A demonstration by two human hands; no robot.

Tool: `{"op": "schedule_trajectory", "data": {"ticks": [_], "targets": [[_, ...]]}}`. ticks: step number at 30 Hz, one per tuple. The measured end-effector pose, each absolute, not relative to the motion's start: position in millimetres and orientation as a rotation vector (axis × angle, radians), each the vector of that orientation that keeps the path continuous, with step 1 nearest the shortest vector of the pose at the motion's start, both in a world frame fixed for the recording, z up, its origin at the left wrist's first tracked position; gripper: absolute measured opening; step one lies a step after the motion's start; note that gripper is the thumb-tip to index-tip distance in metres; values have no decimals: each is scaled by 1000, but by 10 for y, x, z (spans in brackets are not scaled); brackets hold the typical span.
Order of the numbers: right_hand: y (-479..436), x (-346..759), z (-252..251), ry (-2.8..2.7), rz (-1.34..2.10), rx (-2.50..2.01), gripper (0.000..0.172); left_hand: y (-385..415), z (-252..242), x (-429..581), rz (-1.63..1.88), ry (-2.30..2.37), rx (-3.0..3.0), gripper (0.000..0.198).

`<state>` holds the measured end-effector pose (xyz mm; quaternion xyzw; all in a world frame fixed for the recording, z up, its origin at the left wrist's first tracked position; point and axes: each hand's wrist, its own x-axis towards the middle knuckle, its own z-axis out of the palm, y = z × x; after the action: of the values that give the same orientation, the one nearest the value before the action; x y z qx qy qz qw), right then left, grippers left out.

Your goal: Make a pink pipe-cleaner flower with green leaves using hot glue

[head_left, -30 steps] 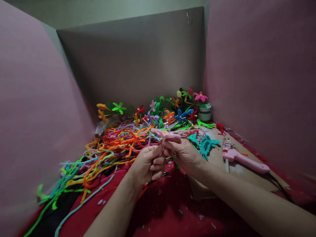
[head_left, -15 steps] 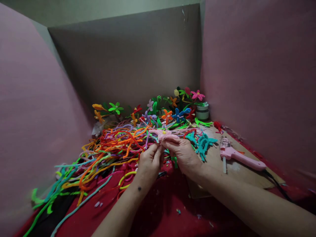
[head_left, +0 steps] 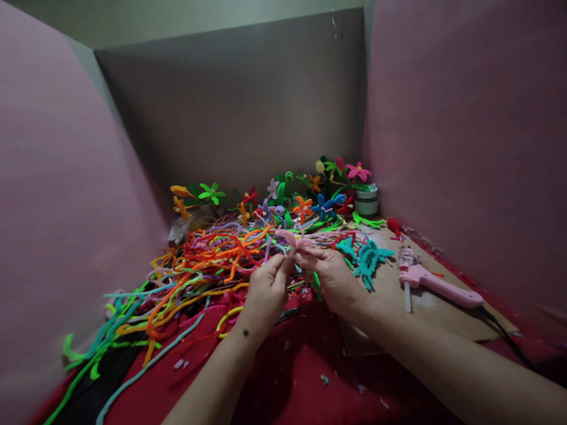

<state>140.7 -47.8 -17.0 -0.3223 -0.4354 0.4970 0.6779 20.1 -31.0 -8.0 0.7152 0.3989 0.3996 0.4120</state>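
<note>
Both left hand (head_left: 268, 286) and right hand (head_left: 330, 274) pinch a pink pipe-cleaner flower (head_left: 296, 241) above the loose pipe-cleaner pile (head_left: 208, 260). Risk: petals could deform if squeezed too hard; glue gun (head_left: 436, 282) near.

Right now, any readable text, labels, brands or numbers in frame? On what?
None readable.
Pink glue gun: no legible marking.
Small pot under the flowers: no visible label.
Both hands pinch a pink pipe-cleaner flower; no print there.
</note>
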Motion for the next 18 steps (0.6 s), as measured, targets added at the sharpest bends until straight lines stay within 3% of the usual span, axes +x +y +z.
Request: {"op": "schedule_trajectory", "data": {"ticks": [5,18], "targets": [[-466,1451,-179,-1055,1131,-751,28,-327,-29,203,945,808,1357,23],[-447,1438,-204,-1023,1192,-531,7,-244,-35,110,673,395,996,17]]}}
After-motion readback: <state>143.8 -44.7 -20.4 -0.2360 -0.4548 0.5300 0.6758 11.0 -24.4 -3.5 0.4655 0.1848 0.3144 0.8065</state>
